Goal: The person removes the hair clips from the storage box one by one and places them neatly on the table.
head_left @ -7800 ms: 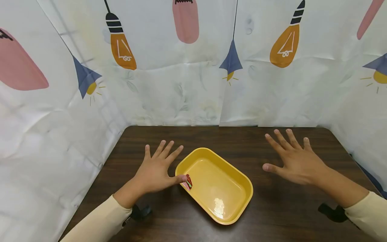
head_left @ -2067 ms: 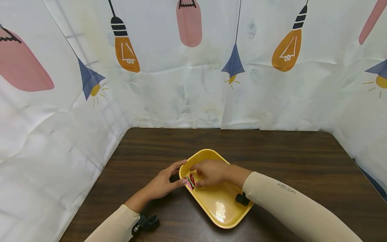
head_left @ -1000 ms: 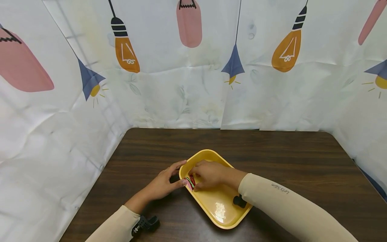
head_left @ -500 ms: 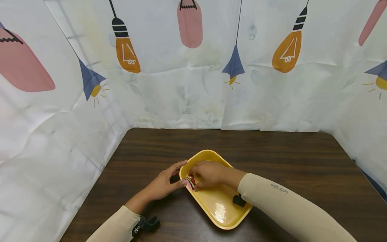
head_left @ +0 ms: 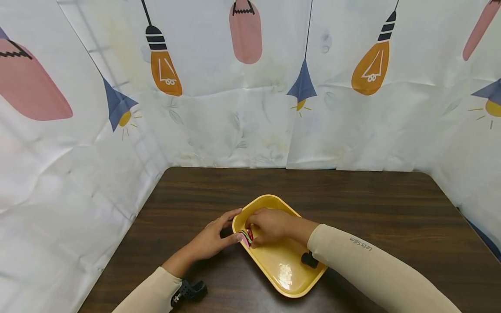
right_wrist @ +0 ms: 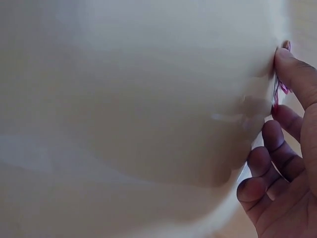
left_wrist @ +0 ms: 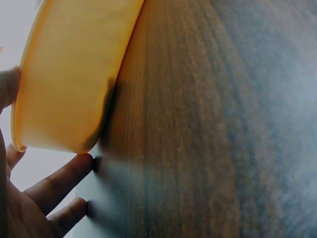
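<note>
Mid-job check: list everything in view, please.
Table: 1, dark brown, lower half of head view.
Tray: 1, yellow, on the table.
Small items: count unclear, red, pink, green, in tray's left end.
Printed sheeting: count unclear, white, colourful prints, behind and beside table.
Dark patch: 1, blue, beyond table's right edge, unidentified.
Wrist devices: 2, black, one per wrist.
Sleeves: 2, cream, one per arm.
Left hand: 1, bare, at tray rim.
Right hand: 1, bare, pinching small items.

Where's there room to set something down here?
Bare: dark wood-grain table between the yellow plastic tray and the white patterned cloth, and beyond the beige right sleeve. Crowded: the tray's left end, with left hand, right hand and small multicoloured pieces.
</note>
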Tool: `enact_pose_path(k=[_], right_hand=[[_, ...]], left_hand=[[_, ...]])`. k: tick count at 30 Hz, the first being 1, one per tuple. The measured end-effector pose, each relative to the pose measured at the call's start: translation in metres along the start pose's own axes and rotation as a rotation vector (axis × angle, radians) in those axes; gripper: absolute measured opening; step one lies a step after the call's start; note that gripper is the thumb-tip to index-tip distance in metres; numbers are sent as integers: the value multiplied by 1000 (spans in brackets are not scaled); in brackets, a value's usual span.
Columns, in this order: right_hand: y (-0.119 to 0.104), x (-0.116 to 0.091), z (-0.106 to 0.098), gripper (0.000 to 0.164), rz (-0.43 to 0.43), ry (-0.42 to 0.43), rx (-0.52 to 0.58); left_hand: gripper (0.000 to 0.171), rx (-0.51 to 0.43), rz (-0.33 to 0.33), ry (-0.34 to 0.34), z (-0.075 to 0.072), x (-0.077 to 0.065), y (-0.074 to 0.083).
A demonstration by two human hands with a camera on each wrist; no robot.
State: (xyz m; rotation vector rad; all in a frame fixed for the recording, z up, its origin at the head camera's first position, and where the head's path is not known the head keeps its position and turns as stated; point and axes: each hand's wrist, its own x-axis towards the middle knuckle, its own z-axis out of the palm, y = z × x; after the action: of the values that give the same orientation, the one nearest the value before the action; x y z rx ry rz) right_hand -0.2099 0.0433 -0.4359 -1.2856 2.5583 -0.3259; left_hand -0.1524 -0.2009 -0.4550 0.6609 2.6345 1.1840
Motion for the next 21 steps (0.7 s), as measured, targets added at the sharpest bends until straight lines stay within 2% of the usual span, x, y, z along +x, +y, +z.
enact_pose_path(k=[6,14,21], right_hand=[[-1,0,-1,42,4,1,1],[-1,-3,-11,37,20,8,80],[-1,-6,-21,36,41,18,62]], left_hand=[[72,-1,8,3,1,1,-2],[73,-9,11,-1,1,0,-2],[73,-11,10,-4,1,-1,0]])
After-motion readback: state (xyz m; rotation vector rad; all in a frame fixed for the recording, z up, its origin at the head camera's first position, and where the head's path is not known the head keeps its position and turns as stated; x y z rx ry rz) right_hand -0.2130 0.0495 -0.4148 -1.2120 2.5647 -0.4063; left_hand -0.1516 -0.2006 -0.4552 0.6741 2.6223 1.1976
